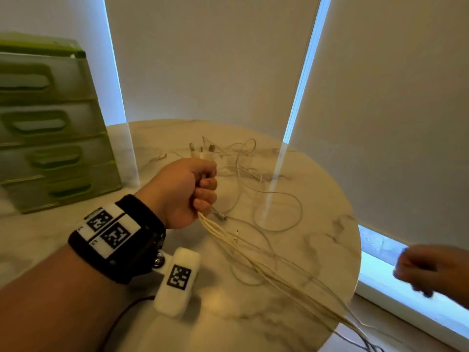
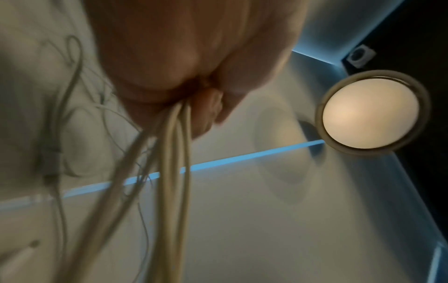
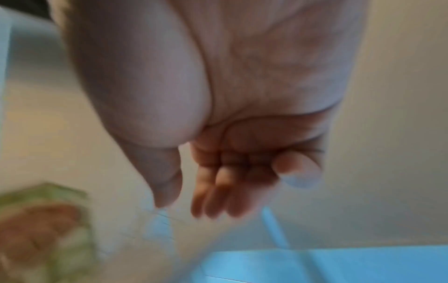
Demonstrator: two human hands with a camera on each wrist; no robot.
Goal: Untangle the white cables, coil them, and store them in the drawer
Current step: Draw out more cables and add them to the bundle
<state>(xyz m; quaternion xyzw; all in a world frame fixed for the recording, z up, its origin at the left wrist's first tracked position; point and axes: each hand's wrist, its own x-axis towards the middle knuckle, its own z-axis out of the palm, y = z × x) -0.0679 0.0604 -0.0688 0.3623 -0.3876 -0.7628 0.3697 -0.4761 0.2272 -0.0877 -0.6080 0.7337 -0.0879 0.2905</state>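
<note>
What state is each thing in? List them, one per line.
white cables: bunched in the fist, rest tangled on the table
left hand: grips the cable bundle below the plugs
right hand: empty, fingers loosely curled, off the table's edge
drawer unit: all drawers closed

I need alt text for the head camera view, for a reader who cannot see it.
A left hand grips a bundle of thin white cables above a round marble-patterned table, more cable lying in loose loops on it. A green plastic drawer unit stands at the left; the blurred right hand holds nothing.
</note>
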